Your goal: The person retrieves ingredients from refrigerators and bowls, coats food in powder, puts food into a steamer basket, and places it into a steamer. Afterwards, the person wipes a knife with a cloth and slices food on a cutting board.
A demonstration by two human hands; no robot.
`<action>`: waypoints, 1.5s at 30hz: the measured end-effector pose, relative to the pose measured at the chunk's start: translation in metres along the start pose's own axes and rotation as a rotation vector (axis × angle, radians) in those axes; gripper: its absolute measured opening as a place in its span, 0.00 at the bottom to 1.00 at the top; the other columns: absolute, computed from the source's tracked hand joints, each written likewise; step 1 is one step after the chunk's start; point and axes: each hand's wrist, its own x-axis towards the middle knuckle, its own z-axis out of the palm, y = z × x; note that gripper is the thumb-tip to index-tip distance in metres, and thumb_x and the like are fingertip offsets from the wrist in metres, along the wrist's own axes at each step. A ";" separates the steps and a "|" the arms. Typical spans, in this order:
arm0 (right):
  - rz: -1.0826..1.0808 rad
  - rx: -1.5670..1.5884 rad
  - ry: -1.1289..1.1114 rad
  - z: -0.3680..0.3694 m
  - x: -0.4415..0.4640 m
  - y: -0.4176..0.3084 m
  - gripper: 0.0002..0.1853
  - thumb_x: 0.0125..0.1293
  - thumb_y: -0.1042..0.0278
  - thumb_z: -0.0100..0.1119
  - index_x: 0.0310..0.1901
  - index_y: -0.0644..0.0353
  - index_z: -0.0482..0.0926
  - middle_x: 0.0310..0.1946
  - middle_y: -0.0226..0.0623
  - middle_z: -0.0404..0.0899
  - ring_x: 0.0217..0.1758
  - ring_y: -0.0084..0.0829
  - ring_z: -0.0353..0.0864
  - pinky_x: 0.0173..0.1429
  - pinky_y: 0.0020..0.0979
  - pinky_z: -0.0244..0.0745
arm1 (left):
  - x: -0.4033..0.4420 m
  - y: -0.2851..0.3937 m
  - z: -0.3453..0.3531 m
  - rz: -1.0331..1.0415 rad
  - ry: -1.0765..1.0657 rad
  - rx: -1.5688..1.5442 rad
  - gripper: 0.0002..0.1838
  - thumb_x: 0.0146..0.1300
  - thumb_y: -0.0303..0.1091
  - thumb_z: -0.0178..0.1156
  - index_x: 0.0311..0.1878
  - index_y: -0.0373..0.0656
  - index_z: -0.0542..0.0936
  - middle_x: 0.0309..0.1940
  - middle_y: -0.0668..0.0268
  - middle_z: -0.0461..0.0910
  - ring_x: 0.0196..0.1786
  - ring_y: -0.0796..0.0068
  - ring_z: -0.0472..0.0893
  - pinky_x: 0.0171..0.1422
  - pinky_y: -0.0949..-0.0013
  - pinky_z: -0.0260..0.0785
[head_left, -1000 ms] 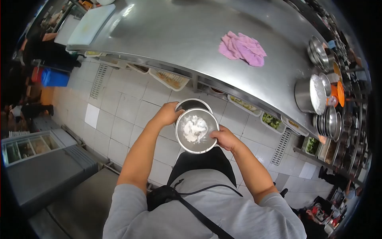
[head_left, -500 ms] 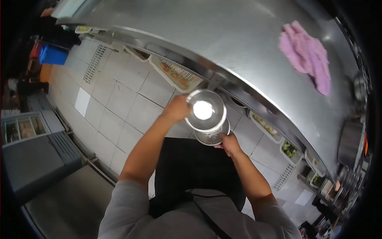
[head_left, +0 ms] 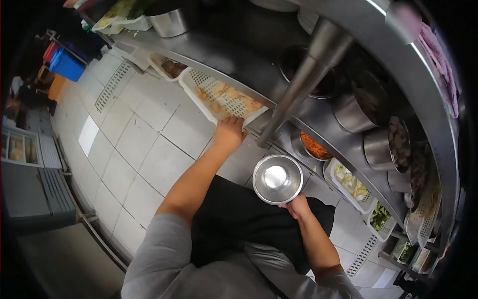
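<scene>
My right hand [head_left: 297, 206] grips the rim of a shiny metal bowl [head_left: 277, 179], held level in front of my dark apron. Only one bowl shows; whether another is nested beneath it is hidden. My left hand [head_left: 230, 134] is stretched out to the near edge of a white perforated basket [head_left: 199, 107], thumb apart from the fingers. It holds nothing I can see, and whether the fingers touch the rim is unclear. Pale yellowish pieces [head_left: 226, 91] lie inside that basket, on the low shelf under the counter.
A metal post [head_left: 308, 74] rises beside the basket. Along the shelves stand a bowl of shredded orange vegetable [head_left: 313, 145], a basket of pale chopped vegetables [head_left: 351, 182], greens [head_left: 380, 217] and metal pots [head_left: 381, 149]. A pink cloth [head_left: 438, 65] hangs at the counter edge.
My left hand has let go of the upper bowl and moved up-left to the basket. The right hand now holds the bowl lower. My view has dipped, showing the shelves under the counter.
</scene>
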 end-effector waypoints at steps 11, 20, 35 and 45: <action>-0.067 0.047 0.106 0.010 -0.023 0.014 0.15 0.78 0.65 0.56 0.60 0.63 0.77 0.42 0.40 0.87 0.31 0.32 0.87 0.34 0.34 0.86 | 0.167 -0.035 0.059 0.364 0.283 -0.015 0.29 0.73 0.53 0.57 0.69 0.45 0.77 0.67 0.49 0.78 0.68 0.49 0.77 0.71 0.54 0.71; -0.120 0.182 0.115 0.017 -0.037 0.005 0.16 0.77 0.68 0.56 0.62 0.63 0.77 0.41 0.42 0.87 0.32 0.31 0.88 0.33 0.31 0.87 | 0.145 -0.028 0.069 0.105 -0.300 -0.319 0.29 0.71 0.45 0.59 0.71 0.44 0.74 0.66 0.51 0.79 0.70 0.51 0.76 0.73 0.54 0.68; -0.145 0.025 0.105 0.015 -0.024 0.019 0.15 0.77 0.70 0.56 0.61 0.66 0.78 0.44 0.45 0.87 0.36 0.36 0.90 0.33 0.34 0.89 | 0.136 -0.090 -0.026 -0.070 -0.385 0.014 0.22 0.62 0.34 0.61 0.60 0.47 0.84 0.52 0.53 0.87 0.55 0.50 0.85 0.62 0.57 0.78; -0.138 -0.033 0.100 0.024 -0.022 0.013 0.18 0.79 0.66 0.52 0.63 0.67 0.75 0.47 0.47 0.86 0.38 0.39 0.90 0.38 0.37 0.90 | 0.093 0.014 0.007 0.110 -0.416 -0.173 0.26 0.61 0.30 0.66 0.65 0.45 0.81 0.53 0.51 0.87 0.56 0.53 0.86 0.60 0.63 0.77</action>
